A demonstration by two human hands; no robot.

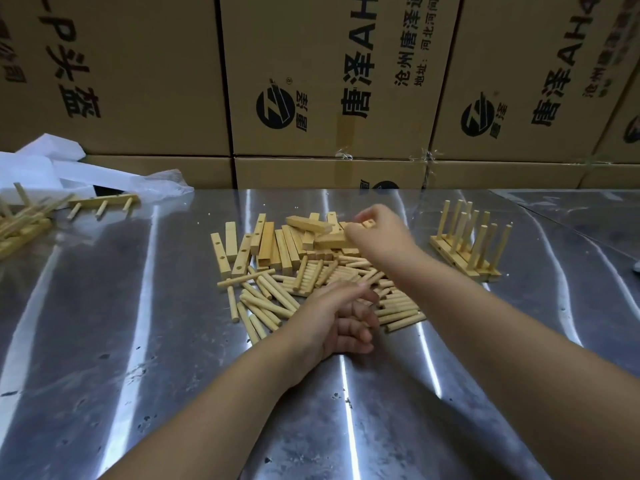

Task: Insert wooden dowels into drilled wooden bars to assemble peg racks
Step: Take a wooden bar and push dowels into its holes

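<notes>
There was only one view, from a wide-angle camera on the person's head. It looked forward and down over the metal bench (138,341), close enough that both forearms (225,427) showed at the lower edge. The pile of wooden pieces (277,258) sat near the centre, and stacked cardboard boxes (138,81) filled the upper part behind it

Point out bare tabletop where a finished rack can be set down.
Free: steel tabletop left of the loose round wooden dowels, up to the peg rack lying flat far left; also the strip between the pale drilled wooden bars and brown cardboard boxes. Crowded: centre pile, upright racks right.
</notes>
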